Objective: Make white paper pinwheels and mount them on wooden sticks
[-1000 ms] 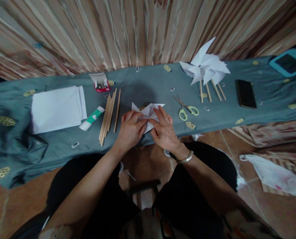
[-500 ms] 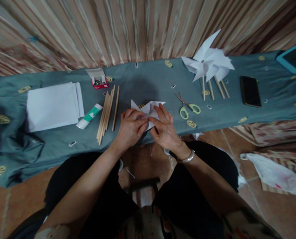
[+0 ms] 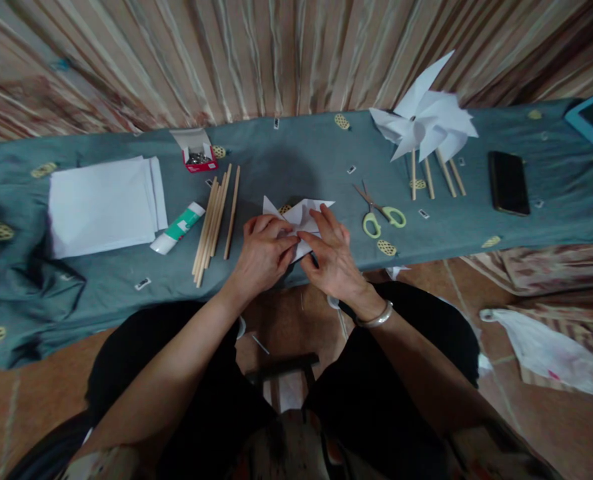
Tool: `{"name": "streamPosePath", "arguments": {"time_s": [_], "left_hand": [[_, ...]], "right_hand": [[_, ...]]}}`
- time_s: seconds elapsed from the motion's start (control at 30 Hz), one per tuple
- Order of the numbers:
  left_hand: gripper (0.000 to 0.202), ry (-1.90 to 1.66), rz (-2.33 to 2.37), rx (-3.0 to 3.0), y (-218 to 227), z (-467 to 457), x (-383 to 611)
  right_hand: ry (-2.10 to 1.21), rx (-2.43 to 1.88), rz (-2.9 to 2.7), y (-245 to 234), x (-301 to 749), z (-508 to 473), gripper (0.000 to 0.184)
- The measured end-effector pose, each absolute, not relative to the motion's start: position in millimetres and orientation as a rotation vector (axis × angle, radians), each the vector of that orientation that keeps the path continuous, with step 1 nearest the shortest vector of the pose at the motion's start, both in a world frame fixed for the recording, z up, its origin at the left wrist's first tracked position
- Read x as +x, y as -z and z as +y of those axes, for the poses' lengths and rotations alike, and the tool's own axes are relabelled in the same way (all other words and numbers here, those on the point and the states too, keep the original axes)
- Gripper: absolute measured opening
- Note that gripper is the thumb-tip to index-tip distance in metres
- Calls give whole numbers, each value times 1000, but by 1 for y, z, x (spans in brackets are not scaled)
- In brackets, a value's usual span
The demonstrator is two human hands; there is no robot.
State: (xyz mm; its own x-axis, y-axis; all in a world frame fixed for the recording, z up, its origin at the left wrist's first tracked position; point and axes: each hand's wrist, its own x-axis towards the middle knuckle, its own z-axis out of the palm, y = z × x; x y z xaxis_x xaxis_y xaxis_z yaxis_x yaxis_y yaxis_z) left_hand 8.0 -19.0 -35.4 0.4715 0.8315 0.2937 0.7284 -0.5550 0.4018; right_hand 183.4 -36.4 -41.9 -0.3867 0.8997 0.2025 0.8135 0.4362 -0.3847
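Open red box point(image 3: 204, 167), metal bits point(image 3: 195, 159) inside, hands point(image 3: 262, 255) on folded paper point(image 3: 302, 212)

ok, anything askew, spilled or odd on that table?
Minor only: the tablecloth bunches at its left end instead of lying flat, one stick sits apart from the bundle, and the scissors lie slightly open near the right hand. No spill visible.

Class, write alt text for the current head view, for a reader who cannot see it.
A person's left hand and right hand touch folded white paper on a cloth-covered table. To the left lie wooden sticks, a green-and-white tube and stacked paper; to the right, scissors, paper pinwheels and a phone.
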Motion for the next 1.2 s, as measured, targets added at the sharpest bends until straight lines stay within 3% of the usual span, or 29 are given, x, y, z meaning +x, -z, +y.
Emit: {"name": "streamPosePath", "arguments": {"time_s": [1.2], "left_hand": [[23,-699,1308,2513,35,-17,6]], "right_hand": [[-281,-1415,-2403,36,187,-35,50]]}}
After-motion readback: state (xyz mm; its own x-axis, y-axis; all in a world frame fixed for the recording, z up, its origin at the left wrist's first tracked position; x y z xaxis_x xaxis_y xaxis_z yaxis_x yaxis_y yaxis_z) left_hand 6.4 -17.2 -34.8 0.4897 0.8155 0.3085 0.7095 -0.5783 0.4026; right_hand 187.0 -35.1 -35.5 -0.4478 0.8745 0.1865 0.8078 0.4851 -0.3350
